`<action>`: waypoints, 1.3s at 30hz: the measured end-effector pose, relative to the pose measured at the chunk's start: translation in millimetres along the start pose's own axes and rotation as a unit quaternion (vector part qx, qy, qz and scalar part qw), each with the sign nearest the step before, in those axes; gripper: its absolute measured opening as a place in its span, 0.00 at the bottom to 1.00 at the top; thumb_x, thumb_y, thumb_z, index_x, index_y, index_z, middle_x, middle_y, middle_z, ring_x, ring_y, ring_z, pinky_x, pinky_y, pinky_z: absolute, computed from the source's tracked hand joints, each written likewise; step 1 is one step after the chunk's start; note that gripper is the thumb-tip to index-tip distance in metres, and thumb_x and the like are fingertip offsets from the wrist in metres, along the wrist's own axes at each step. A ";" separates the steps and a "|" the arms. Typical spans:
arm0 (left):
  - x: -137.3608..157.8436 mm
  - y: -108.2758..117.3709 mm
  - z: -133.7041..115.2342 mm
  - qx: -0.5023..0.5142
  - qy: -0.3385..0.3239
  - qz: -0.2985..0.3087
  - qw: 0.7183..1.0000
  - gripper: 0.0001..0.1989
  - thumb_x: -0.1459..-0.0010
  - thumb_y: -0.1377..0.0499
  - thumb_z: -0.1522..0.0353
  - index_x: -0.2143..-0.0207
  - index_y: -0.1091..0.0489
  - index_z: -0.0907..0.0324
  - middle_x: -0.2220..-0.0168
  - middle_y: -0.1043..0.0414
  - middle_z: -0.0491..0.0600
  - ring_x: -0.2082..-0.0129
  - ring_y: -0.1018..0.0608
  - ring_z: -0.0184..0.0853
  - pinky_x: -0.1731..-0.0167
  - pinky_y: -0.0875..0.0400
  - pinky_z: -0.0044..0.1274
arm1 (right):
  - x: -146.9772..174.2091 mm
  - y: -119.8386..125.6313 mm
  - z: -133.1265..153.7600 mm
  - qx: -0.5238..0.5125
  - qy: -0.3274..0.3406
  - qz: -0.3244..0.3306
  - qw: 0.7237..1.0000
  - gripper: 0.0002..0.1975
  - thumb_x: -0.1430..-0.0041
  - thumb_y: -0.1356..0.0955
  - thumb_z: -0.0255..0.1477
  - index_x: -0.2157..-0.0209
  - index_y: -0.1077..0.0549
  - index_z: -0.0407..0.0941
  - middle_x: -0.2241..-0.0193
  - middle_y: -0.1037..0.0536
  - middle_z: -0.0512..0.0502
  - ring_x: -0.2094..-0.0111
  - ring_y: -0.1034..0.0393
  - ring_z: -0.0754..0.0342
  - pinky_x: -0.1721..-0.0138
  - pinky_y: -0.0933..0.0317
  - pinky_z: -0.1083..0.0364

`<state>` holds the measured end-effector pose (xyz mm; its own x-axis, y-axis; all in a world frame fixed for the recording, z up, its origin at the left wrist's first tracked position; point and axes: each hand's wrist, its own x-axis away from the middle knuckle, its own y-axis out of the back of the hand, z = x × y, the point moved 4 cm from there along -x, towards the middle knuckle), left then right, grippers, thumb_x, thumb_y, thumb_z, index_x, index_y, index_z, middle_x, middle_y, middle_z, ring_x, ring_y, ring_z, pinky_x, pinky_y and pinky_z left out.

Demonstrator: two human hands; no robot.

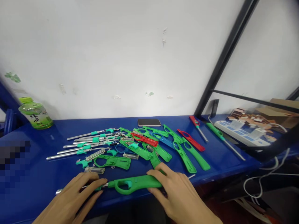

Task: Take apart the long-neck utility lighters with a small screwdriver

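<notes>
A green long-nosed lighter [140,183] lies across the front of the blue table, its trigger loop facing me. My right hand [173,188] grips the handle end between thumb and fingers. At the metal tube side, my left hand [80,194] has its fingers closed around the rod, covering most of it; only the tip shows at the far left. Just beyond the hands lie loose green handle halves [116,162], clear fuel tanks [94,170] and several metal rods [67,153] with teal parts and wires.
A phone [149,122] lies near the wall. Two lighters with rods, one red [195,121] and one green [215,130], rest at right, near a power strip [243,133] and black frame post [224,59]. A green-capped bottle [36,113] stands at left.
</notes>
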<state>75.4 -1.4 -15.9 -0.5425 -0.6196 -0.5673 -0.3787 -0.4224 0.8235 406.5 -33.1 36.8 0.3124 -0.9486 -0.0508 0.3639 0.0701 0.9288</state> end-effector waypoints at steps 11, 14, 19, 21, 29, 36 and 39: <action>-34.7 -0.3 -70.2 -0.049 -0.144 -0.015 0.988 0.35 0.38 0.51 0.86 0.39 0.23 0.48 0.40 0.20 0.48 0.40 0.20 0.40 0.36 0.29 0.32 | -4.8 -3.9 -0.2 0.063 -0.011 -0.008 0.998 0.21 0.26 0.24 0.34 0.35 0.20 0.54 0.41 0.19 0.45 0.58 0.13 0.38 0.61 0.21 0.43; -33.5 -2.3 -70.1 -0.067 -0.161 -0.005 0.985 0.31 0.36 0.51 0.84 0.40 0.24 0.53 0.40 0.20 0.51 0.40 0.20 0.43 0.34 0.31 0.34 | -7.1 -2.9 2.0 0.057 -0.006 -0.015 0.998 0.18 0.26 0.23 0.33 0.37 0.18 0.55 0.45 0.18 0.48 0.61 0.14 0.41 0.64 0.23 0.46; -37.2 -0.2 -61.9 -0.098 -0.160 0.051 0.981 0.27 0.35 0.48 0.81 0.39 0.24 0.53 0.39 0.19 0.52 0.42 0.17 0.42 0.37 0.26 0.32 | -13.0 1.9 9.8 0.048 0.001 -0.019 0.999 0.17 0.26 0.23 0.32 0.39 0.18 0.54 0.47 0.18 0.49 0.62 0.14 0.43 0.65 0.28 0.49; -38.0 -0.7 -59.1 -0.095 -0.159 0.053 0.981 0.27 0.34 0.49 0.81 0.39 0.26 0.55 0.39 0.19 0.53 0.42 0.16 0.42 0.38 0.25 0.32 | -15.9 4.0 12.5 0.031 0.002 -0.018 0.999 0.16 0.26 0.22 0.32 0.40 0.17 0.54 0.48 0.17 0.49 0.61 0.14 0.43 0.64 0.29 0.50; -38.6 -4.9 -57.2 -0.030 -0.086 0.022 0.996 0.22 0.30 0.53 0.82 0.45 0.26 0.54 0.44 0.18 0.52 0.44 0.15 0.41 0.40 0.22 0.32 | -24.2 7.5 17.9 -0.017 0.001 -0.022 1.000 0.14 0.29 0.20 0.31 0.45 0.15 0.53 0.52 0.16 0.51 0.59 0.15 0.44 0.63 0.33 0.51; -43.0 -1.2 -54.9 0.019 -0.041 -0.004 0.999 0.20 0.26 0.51 0.78 0.44 0.27 0.50 0.48 0.16 0.48 0.51 0.11 0.38 0.49 0.14 0.29 | -24.6 5.4 16.8 -0.026 0.008 -0.030 0.999 0.14 0.29 0.20 0.29 0.45 0.17 0.51 0.51 0.16 0.51 0.58 0.15 0.45 0.62 0.33 0.52; -38.0 -6.0 -49.7 0.070 0.047 0.006 0.996 0.23 0.23 0.48 0.71 0.30 0.34 0.47 0.41 0.17 0.49 0.44 0.13 0.39 0.46 0.15 0.31 | -21.7 4.1 15.6 -0.030 0.007 -0.029 0.999 0.13 0.27 0.22 0.29 0.44 0.18 0.51 0.50 0.16 0.51 0.58 0.16 0.45 0.62 0.32 0.51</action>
<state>135.5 -8.1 1.0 -0.4778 -0.6853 -0.5496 -0.4772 -0.3228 0.8174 387.5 -17.0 47.5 0.3004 -0.9475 -0.1095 0.4332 0.0332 0.9007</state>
